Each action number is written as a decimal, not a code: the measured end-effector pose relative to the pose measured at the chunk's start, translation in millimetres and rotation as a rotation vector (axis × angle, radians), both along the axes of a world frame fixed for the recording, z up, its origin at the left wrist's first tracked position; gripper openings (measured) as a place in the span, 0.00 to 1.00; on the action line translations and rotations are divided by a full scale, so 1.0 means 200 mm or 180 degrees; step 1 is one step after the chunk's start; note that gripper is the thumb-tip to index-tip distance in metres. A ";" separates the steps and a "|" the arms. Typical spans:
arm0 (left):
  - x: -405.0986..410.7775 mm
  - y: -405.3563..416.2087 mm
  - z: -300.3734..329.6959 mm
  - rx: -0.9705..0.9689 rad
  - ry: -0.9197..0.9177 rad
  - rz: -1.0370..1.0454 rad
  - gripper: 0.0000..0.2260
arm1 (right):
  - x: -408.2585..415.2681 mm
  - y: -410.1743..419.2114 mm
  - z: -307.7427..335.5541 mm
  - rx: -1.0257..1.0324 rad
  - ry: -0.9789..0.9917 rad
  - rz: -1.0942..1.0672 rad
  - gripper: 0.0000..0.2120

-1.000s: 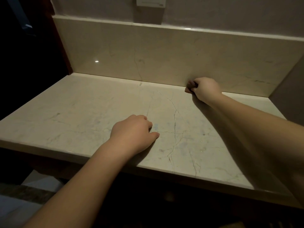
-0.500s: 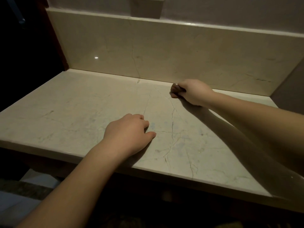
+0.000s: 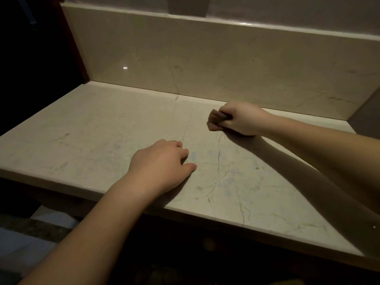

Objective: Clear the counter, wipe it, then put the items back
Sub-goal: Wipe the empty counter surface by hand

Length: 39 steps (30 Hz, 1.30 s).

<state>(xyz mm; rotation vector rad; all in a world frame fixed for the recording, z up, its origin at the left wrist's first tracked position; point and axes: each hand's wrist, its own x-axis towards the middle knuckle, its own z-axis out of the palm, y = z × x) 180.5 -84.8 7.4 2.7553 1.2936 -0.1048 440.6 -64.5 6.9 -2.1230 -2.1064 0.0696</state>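
Looks like a home bathroom or kitchen nook to us

We're going by the veined marble counter [image 3: 86, 140] with its matching upright backsplash [image 3: 226, 64], plus the pale wall [image 3: 287, 9] above it, all in dim indoor light.

Dim, warm light falls on a pale marble worktop [image 3: 102, 140]; the right arm [image 3: 318, 145] casts a long soft shadow, a small glare spot marks the backsplash [image 3: 125, 68], and wide-angle bending curves the dark edges.
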 end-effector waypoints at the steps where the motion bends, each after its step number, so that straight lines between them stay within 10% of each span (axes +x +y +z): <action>1: 0.00 0.00 0.00 -0.0001 -0.0010 -0.0001 0.20 | 0.01 0.02 0.01 -0.0002 0.0041 -0.0099 0.04; 39: -0.01 0.01 0.01 -0.0030 0.0057 -0.0226 0.19 | -0.28 -0.33 0.04 0.0025 -0.0324 -0.0117 0.06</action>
